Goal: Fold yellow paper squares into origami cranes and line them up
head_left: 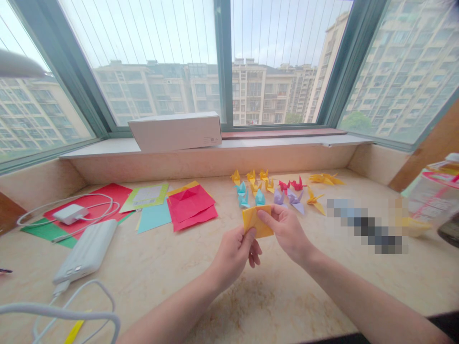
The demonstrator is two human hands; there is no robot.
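Note:
A small folded square of yellow paper (264, 230) is held up above the stone counter between both hands. My left hand (239, 246) pinches its lower left corner, thumb in front, the other fingers curled behind and below. At the upper right edge, my right hand (287, 228) grips it with the thumb pressed on its face. Just beyond the paper stand several folded paper cranes: yellow cranes (252, 177), light blue cranes (243, 193), red cranes (297, 183) and purple cranes (295, 200).
Red paper sheets (191, 210) and a light blue sheet (154, 220) lie to the left. Further left are a white power bank (88, 251), a white charger (71, 214) and cables. A white box (175, 133) sits on the sill. On the right stands a clear plastic container (433, 191).

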